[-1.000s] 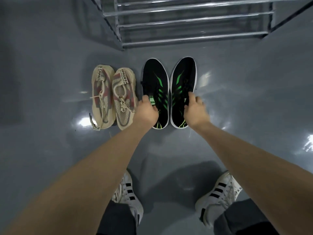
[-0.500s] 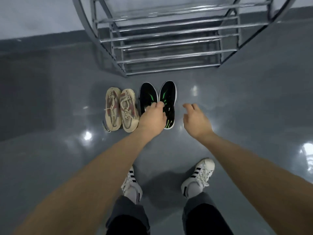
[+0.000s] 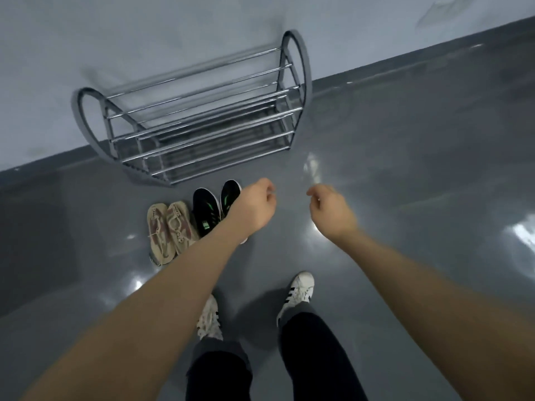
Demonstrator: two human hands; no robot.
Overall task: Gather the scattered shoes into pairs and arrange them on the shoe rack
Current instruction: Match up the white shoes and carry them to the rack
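Each of the beige shoes [image 3: 170,231] carries a strap with dark printed letters across its front, but the lettering is too small and blurred to read. No other text, number or sign is legible anywhere.

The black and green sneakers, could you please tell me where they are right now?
In the head view the black and green sneakers stand paired on the grey floor, just before the metal shoe rack, right of the beige sneakers.
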